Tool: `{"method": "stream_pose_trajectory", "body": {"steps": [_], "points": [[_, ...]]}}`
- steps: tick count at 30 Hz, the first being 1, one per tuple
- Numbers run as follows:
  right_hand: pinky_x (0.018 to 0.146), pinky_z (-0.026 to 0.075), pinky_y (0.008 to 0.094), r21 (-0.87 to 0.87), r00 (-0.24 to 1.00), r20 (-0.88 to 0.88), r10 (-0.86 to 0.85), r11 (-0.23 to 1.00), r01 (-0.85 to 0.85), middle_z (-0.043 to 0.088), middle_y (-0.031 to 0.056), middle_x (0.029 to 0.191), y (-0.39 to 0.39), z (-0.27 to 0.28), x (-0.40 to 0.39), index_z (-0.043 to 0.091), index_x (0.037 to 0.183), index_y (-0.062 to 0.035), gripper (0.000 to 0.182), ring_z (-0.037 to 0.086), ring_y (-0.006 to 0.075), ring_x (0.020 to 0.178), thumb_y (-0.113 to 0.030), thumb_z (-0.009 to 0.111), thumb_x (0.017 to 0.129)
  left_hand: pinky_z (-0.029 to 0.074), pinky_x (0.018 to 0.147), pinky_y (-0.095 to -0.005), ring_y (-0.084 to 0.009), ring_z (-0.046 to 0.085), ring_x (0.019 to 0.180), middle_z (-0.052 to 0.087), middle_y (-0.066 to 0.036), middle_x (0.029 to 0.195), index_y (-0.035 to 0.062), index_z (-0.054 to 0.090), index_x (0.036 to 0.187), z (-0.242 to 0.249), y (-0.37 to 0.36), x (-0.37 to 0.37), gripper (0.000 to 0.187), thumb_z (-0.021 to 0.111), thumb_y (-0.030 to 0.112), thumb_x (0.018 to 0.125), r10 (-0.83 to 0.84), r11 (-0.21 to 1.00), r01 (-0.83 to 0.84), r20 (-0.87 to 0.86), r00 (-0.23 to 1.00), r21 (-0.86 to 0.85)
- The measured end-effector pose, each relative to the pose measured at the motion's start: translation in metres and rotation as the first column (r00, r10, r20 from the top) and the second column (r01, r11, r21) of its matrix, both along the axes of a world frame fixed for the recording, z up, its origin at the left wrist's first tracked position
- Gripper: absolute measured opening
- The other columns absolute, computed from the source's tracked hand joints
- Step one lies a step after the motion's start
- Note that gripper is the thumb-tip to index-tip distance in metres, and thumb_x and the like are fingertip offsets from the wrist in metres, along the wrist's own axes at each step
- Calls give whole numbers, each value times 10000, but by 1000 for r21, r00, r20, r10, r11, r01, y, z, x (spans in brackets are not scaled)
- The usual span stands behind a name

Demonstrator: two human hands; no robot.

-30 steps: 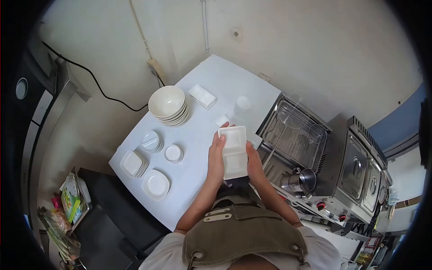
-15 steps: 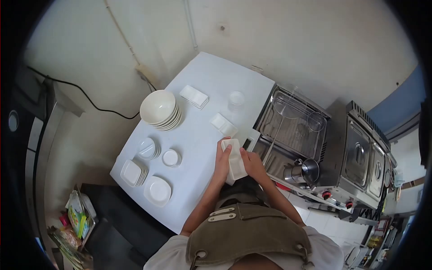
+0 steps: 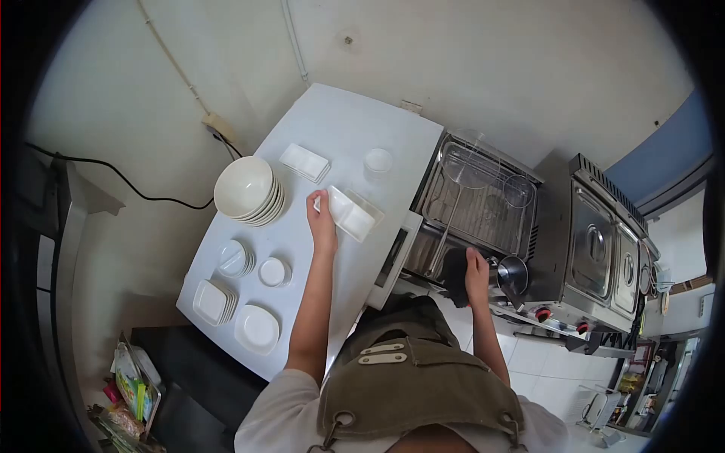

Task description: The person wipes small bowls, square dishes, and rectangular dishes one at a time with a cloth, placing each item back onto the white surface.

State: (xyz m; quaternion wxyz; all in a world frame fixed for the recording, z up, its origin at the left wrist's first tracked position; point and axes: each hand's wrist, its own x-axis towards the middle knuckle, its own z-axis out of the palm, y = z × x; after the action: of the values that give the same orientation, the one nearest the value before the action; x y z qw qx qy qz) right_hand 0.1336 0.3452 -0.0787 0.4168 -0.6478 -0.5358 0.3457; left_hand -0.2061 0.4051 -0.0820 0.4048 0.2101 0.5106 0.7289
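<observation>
Dish (image 3: 352, 217) at frame centre, over a second dish (image 3: 370, 203), appears placed but unreleased: your left hand (image 3: 322, 220) pinches its edge; your right hand (image 3: 477, 279), right of centre, clasps black cloth (image 3: 455, 276).

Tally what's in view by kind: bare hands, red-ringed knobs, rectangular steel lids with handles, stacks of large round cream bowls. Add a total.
Bare hands: 2, left hand and right hand
Red-ringed knobs: 2, nearer knob and farther knob
Rectangular steel lids: 2, larger lid and narrower lid
Stack of large round cream bowls: 1
Total: 7
</observation>
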Motion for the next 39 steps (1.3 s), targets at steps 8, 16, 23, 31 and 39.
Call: {"method": "stream_pose_trajectory", "body": {"steps": [8,16,23,31,39], "points": [[713,410,267,-13,1000,-12,-20,1000,19,555,56,769,-51,-17,1,570,913,33,344,479,112,765,-296,487,968,421,817,-274,-135,506,886,554,-68,958,42,499,1037,-40,47,15,243,528,270,956,38,999,-42,-208,977,-17],[697,445,324,-104,979,88,186,979,-176,605,151,777,-47,15,-12,579,950,16,306,575,223,733,-276,488,959,422,823,-307,-187,526,907,579,-110,949,10,526,960,-45,45,28,201,526,210,942,144,986,-165,-351,925,-31],[701,469,375,-115,956,107,272,959,-260,629,209,814,-40,34,-23,599,968,-12,292,624,375,786,-285,500,948,449,759,-346,-259,582,791,620,-144,850,0,550,919,-32,38,23,188,536,188,920,176,971,-237,-609,773,-19],[717,474,375,-119,944,105,312,947,-300,634,214,843,-52,33,-28,594,998,-16,292,630,386,845,-289,505,945,463,764,-382,-309,610,831,654,-156,883,-1,575,883,-60,47,16,166,552,162,898,226,965,-255,-664,713,55],[747,474,376,-140,948,103,302,948,-286,638,219,880,-54,28,-30,592,1028,-19,298,624,394,871,-290,501,944,378,931,-423,-343,521,1050,596,-162,1090,13,534,1045,-38,36,17,201,554,125,879,155,973,-230,-830,535,34]]}}
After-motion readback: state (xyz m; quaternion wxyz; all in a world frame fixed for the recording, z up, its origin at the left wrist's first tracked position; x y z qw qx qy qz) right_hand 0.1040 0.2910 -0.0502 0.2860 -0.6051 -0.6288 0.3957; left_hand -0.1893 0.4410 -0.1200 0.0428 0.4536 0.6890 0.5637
